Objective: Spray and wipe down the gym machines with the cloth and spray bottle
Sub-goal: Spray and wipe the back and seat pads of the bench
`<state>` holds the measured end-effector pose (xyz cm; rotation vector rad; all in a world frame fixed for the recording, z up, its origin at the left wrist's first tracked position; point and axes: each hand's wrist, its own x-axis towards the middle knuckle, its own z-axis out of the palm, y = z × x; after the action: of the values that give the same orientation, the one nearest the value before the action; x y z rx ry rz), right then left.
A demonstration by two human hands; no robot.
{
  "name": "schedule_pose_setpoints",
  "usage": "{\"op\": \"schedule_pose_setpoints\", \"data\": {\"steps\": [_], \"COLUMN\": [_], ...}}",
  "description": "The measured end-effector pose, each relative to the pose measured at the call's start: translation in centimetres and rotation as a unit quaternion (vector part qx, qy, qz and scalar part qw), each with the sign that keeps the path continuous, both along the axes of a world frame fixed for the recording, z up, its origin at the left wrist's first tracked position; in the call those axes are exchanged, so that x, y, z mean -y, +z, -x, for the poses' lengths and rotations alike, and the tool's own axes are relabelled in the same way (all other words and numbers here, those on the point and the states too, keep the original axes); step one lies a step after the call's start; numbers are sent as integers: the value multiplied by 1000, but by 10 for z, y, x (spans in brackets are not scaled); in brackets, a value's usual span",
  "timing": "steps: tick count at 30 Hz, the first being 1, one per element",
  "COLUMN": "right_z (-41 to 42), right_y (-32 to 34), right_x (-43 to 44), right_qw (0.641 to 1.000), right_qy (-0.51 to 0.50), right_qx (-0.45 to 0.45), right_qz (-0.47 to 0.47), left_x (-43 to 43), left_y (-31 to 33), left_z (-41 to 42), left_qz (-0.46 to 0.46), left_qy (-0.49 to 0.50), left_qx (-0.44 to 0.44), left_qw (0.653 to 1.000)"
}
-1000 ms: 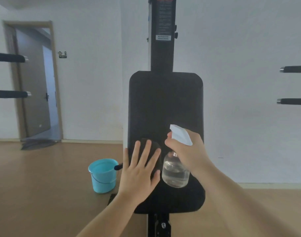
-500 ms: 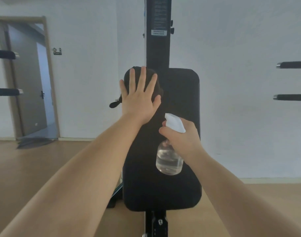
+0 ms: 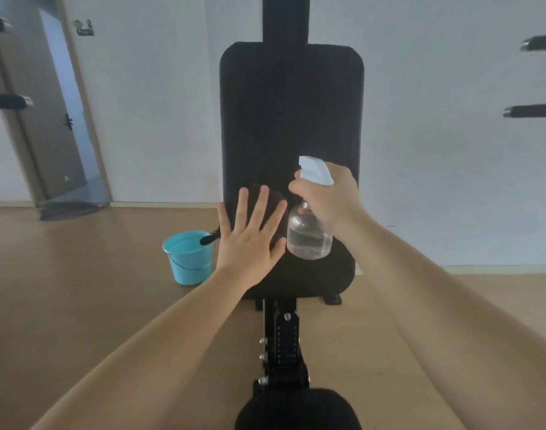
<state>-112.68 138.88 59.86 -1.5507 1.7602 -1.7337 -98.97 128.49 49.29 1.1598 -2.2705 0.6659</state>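
Note:
A black padded backrest point(image 3: 291, 113) of a gym machine stands upright in front of me on a black post. My left hand point(image 3: 250, 240) lies flat with spread fingers on a dark cloth point(image 3: 274, 198), pressing it against the lower left part of the pad. The cloth is mostly hidden under the hand and hard to tell from the pad. My right hand point(image 3: 330, 197) grips the neck and white trigger head of a clear spray bottle point(image 3: 309, 235), held just right of the left hand, in front of the pad.
A light blue bucket point(image 3: 189, 257) stands on the wooden floor left of the machine. The machine's black frame point(image 3: 281, 336) and a black seat pad point(image 3: 296, 411) lie below my arms. Black handle bars point(image 3: 532, 110) stick out at both sides. An open door point(image 3: 57, 119) is far left.
My left hand with the cloth has slid down from the top left of the pad to its lower left part. The right hand and bottle stayed beside the pad. The view tilted downward.

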Motion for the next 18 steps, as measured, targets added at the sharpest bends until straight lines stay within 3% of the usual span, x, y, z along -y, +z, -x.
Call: {"op": "schedule_pose_setpoints", "data": {"steps": [5, 8, 12, 18], "right_z": [3, 7, 15, 11], "right_y": [0, -6, -24, -64], "right_x": [-3, -2, -3, -8], "right_qw": [1000, 999, 998, 997], "right_qy": [-16, -25, -50, -42], "right_qx": [-4, 16, 7, 36], "right_qz": [-10, -22, -23, -57], "left_x": [28, 34, 21, -14], "left_y": [105, 129, 70, -63], "left_z": [18, 30, 29, 12], "left_qz": [54, 60, 74, 5], "left_qy": [-6, 1, 21, -18], "left_qx": [-80, -120, -107, -27], "left_qw": [995, 991, 991, 999]}}
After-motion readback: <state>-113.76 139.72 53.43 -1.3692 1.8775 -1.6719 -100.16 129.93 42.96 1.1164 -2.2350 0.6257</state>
